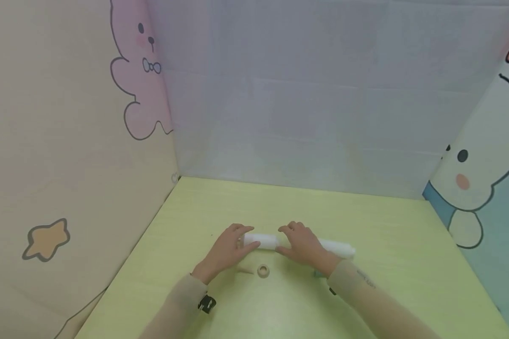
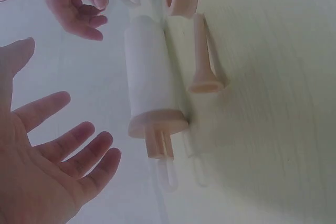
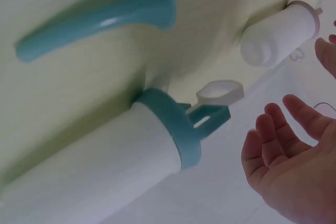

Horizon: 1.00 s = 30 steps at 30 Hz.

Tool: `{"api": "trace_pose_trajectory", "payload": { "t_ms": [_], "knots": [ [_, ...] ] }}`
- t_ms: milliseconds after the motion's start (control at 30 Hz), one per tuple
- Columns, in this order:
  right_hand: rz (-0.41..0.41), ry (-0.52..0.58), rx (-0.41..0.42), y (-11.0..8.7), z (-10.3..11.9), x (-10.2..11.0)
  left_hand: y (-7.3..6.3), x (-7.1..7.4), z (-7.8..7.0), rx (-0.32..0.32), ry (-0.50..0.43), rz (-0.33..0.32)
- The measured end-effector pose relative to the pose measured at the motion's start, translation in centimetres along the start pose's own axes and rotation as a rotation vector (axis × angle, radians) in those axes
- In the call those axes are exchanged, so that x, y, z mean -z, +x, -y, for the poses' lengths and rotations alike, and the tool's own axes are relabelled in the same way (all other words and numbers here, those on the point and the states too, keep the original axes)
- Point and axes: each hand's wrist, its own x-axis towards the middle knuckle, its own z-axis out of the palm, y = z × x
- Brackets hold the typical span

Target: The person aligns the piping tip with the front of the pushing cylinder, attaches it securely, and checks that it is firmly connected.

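A white cylinder bottle (image 1: 263, 241) lies on its side on the table, between both hands in the head view. Its beige end cap (image 2: 158, 123) carries a slotted tab and a pale loop. My left hand (image 1: 229, 247) hovers by the capped end, fingers spread and holding nothing. At the plain end is my right hand (image 1: 303, 245), empty, with fingers slightly bent. A beige flared tube (image 2: 203, 61) and a beige ring (image 1: 263, 270) lie nearer to me. Beyond my right hand rests a second white cylinder bottle (image 3: 100, 166) with a teal cap (image 3: 170, 129) and white loop.
A teal flared tube (image 3: 105, 19) lies beside the second bottle, mostly hidden by my right forearm in the head view. Cloth walls with cartoon animals enclose the yellow table (image 1: 280, 310) at the back and sides.
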Motion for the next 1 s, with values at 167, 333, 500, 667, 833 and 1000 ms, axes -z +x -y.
{"api": "trace_pose_trajectory", "payload": {
  "t_ms": [167,333,500,667,833,1000],
  "knots": [
    [0.046,0.134,0.002,-0.7,1.0,-0.8,-1.0,-0.7,0.1,-0.005,0.03,0.003],
    [0.096,0.139,0.013,-1.0,1.8,-1.7,-1.5,-0.8,0.0,-0.002,0.027,0.029],
    [0.165,0.126,0.014,-1.2,2.6,-2.3,-2.3,-1.0,-0.2,0.043,0.01,0.089],
    [0.214,0.165,0.01,-1.2,3.0,-3.0,-2.7,-1.5,0.4,0.036,0.045,0.103],
    [0.251,0.197,-0.01,-1.1,3.3,-3.6,-3.0,-1.9,1.2,0.01,0.094,0.062],
    [0.277,0.182,0.001,-1.1,3.6,-4.3,-3.2,-2.4,2.0,0.037,0.103,0.089]
  ]
}}
